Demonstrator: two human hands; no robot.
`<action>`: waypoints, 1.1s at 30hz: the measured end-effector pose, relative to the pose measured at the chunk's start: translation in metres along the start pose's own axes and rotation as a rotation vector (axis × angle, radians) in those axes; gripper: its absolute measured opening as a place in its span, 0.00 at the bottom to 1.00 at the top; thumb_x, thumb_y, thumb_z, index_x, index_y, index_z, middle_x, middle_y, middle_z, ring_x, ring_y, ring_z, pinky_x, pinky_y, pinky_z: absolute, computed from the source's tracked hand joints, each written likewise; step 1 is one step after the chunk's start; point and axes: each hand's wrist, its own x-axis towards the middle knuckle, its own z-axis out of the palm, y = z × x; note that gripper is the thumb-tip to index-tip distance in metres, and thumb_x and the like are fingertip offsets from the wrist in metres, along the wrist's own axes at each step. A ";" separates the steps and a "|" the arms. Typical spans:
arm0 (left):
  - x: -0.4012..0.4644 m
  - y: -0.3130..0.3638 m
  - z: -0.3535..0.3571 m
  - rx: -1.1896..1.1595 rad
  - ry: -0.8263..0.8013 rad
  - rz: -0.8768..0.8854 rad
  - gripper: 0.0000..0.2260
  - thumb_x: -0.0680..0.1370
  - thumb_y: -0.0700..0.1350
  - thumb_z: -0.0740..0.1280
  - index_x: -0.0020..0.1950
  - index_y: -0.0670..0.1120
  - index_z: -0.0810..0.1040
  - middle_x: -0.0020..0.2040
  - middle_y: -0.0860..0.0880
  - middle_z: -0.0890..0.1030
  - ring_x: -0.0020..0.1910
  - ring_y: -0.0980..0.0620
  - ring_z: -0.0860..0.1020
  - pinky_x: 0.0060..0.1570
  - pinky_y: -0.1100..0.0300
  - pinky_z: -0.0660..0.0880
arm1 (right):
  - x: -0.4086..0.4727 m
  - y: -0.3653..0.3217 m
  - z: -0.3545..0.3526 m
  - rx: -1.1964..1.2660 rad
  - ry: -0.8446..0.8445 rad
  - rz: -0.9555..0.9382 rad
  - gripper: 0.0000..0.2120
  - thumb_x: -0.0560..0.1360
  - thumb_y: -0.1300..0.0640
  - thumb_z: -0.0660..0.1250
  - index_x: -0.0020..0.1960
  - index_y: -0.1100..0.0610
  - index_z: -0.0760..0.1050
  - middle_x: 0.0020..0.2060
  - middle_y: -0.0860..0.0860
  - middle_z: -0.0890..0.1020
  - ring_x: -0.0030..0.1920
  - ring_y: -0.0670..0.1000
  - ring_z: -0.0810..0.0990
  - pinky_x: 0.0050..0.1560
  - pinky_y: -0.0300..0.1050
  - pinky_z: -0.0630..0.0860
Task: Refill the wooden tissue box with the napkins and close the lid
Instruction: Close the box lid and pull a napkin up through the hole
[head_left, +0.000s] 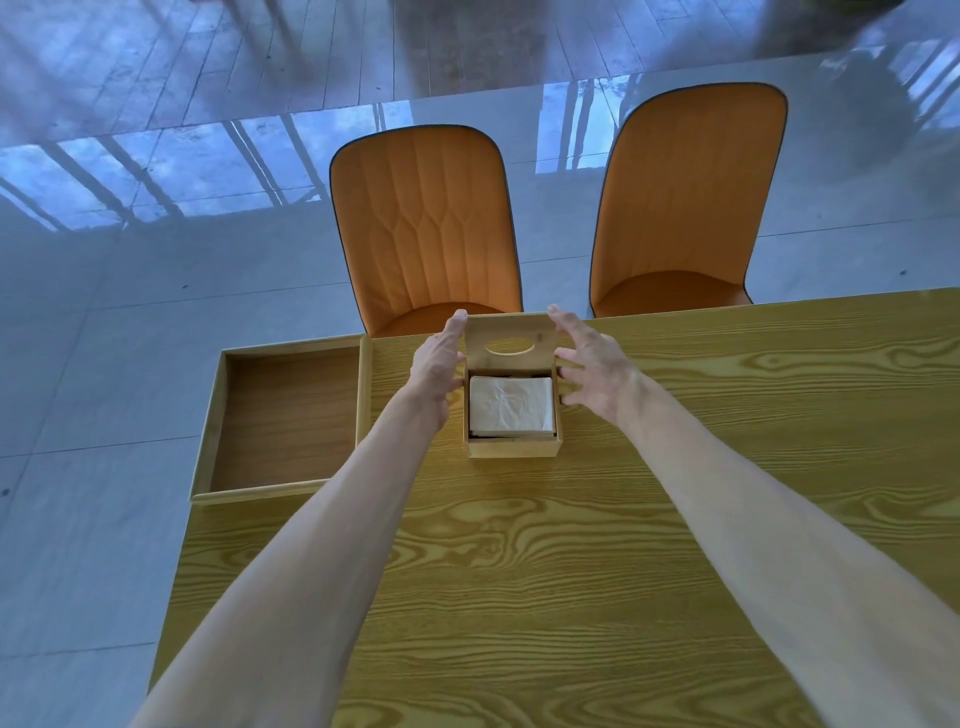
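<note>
A small wooden tissue box (511, 447) stands on the wood-grain table (571, 571), toward its far edge. Inside lies a stack of white napkins (510, 405). The hinged lid (510, 343), with an oval slot, stands raised at the back of the box. My left hand (439, 364) is at the lid's left edge, index fingertip on its top corner. My right hand (592, 369) is at the lid's right edge, fingers spread, index fingertip near the top right corner. Whether either hand grips the lid firmly is unclear.
A shallow wooden tray (291, 415) sits to the left of the box, hanging over the table's left edge. Two orange chairs (426, 228) (685, 208) stand beyond the far edge of the table. Glossy floor tiles lie to the left.
</note>
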 end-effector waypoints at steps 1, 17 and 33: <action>-0.001 -0.003 -0.002 0.002 -0.011 0.005 0.31 0.77 0.64 0.63 0.75 0.48 0.68 0.73 0.44 0.70 0.71 0.42 0.69 0.62 0.48 0.65 | -0.002 0.002 -0.001 0.000 -0.009 -0.012 0.40 0.70 0.36 0.71 0.77 0.52 0.64 0.76 0.61 0.63 0.75 0.65 0.61 0.71 0.72 0.59; -0.027 -0.046 -0.030 0.075 -0.067 0.039 0.30 0.74 0.64 0.67 0.72 0.50 0.70 0.67 0.49 0.78 0.62 0.48 0.76 0.67 0.42 0.66 | -0.044 0.045 -0.014 0.001 -0.038 -0.102 0.29 0.69 0.38 0.74 0.65 0.50 0.73 0.70 0.55 0.73 0.71 0.58 0.69 0.68 0.62 0.67; -0.037 -0.085 -0.040 0.081 -0.051 0.076 0.23 0.77 0.48 0.72 0.70 0.50 0.72 0.61 0.46 0.79 0.57 0.48 0.79 0.60 0.49 0.73 | -0.048 0.090 -0.025 -0.022 0.067 -0.132 0.23 0.71 0.54 0.77 0.64 0.52 0.76 0.57 0.51 0.83 0.59 0.51 0.81 0.61 0.54 0.78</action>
